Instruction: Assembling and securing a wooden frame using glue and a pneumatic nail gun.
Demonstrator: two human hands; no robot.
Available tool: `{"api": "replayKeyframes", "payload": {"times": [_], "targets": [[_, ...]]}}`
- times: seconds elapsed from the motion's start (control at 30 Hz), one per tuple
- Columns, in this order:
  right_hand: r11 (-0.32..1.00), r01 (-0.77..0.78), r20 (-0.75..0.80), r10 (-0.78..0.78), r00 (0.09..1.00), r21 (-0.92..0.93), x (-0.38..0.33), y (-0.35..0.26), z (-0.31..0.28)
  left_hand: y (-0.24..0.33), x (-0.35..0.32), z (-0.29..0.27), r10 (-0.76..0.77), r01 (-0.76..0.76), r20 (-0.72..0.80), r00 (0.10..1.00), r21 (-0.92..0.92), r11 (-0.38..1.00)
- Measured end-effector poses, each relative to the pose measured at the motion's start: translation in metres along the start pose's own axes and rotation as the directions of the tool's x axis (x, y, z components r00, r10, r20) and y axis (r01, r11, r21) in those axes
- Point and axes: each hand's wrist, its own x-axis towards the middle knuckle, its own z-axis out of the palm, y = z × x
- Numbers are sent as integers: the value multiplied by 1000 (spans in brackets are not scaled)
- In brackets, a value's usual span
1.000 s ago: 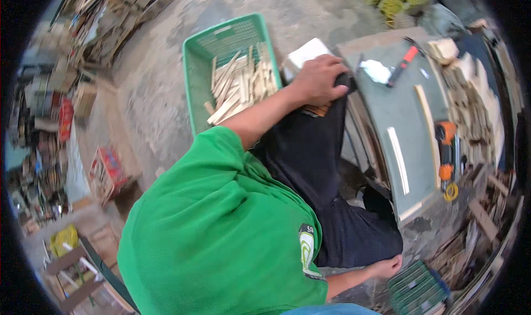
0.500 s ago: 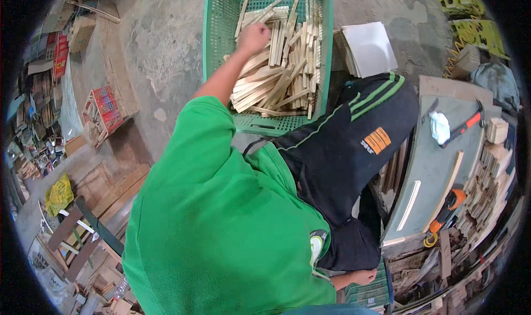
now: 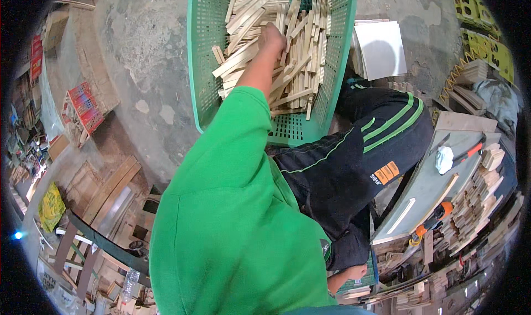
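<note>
the left hand (image 3: 272, 37) is down in the green plastic crate (image 3: 206, 66), knuckles up, fingers curled into the heap of pale wooden strips (image 3: 293, 49). the strips lie right under and all around those fingers, touching them, more piled just beyond the fingertips and to either side; whether any single strip is actually gripped i cannot tell. the right hand (image 3: 354, 272) is far back from the crate, low by the hip, resting on a small green crate (image 3: 359, 284), its fingers too hidden to tell. a white board (image 3: 381, 49) lies beside the crate.
</note>
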Motion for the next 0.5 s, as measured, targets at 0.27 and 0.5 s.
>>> {"api": "replayKeyframes", "payload": {"times": [0.27, 0.5], "targets": [[997, 39, -40, -37, 999, 72, -2, -1, -3, -11, -6, -30, 141, 42, 281, 949, -557, 829], [999, 32, -109, -34, 993, -15, -15, -19, -1, 20, -80, -106, 599, 333, 291, 746, -942, 43]]}}
